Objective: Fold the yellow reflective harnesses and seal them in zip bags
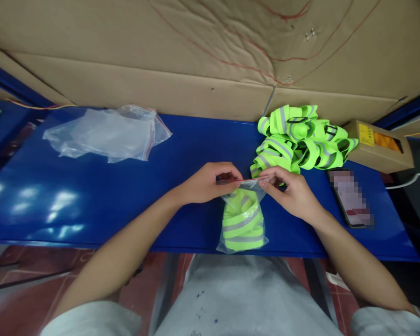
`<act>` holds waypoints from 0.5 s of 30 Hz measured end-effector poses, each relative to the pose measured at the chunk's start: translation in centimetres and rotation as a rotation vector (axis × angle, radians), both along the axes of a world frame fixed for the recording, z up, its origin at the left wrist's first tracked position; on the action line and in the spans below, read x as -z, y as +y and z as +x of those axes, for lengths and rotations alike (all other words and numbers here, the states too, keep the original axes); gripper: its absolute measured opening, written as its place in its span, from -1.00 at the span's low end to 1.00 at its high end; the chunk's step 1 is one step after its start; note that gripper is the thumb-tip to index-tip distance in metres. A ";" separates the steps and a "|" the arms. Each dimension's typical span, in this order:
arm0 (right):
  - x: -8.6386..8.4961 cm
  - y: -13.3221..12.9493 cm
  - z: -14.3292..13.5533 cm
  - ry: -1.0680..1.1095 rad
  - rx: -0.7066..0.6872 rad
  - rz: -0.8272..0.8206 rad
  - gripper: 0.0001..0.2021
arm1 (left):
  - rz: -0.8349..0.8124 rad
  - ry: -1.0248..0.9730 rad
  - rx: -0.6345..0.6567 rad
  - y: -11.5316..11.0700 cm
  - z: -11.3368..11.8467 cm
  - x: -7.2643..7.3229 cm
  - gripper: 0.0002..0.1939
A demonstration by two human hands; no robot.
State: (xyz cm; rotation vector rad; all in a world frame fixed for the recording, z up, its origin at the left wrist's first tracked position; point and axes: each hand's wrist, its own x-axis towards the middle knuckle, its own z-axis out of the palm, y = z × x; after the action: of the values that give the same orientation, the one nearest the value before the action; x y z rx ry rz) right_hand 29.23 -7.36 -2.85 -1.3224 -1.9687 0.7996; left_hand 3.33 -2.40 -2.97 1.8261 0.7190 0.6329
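Note:
A clear zip bag (pixel 221 243) with a red-striped top edge lies near the front edge of the blue table. Inside it is a folded neon yellow-green strap (pixel 244 224) with grey reflective stripes. My left hand (pixel 210 183) pinches the left end of the bag's top edge between thumb and fingers. At the right end of the same edge, my right hand (pixel 291 190) also has a pinch grip. The bag's mouth is stretched straight between both hands and looks flat.
Several neon straps (pixel 301 140) are heaped at the back right, beside a cardboard box (pixel 381 147). A phone (pixel 352 198) lies right of my right hand. Clear bags (pixel 108 133) are piled at the back left of the blue table (pixel 126 196). A cardboard-covered wall stands behind.

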 end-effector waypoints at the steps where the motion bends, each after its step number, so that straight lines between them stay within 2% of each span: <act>1: 0.0 0.0 0.0 0.005 -0.002 -0.023 -0.88 | -0.005 0.001 0.001 0.0 0.0 0.0 -0.81; 10: 0.0 -0.2 0.0 0.025 -0.074 -0.077 -0.90 | -0.059 0.003 -0.024 -0.3 0.5 0.5 -0.82; 15: 0.2 -0.2 -0.1 0.058 -0.067 -0.094 -0.91 | -0.088 -0.038 -0.022 -0.5 0.7 0.6 -0.83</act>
State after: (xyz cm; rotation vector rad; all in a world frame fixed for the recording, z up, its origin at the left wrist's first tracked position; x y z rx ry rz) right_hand 29.13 -7.60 -3.01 -1.2772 -1.9603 0.9626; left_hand 4.03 -2.90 -3.53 1.7232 0.7315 0.6390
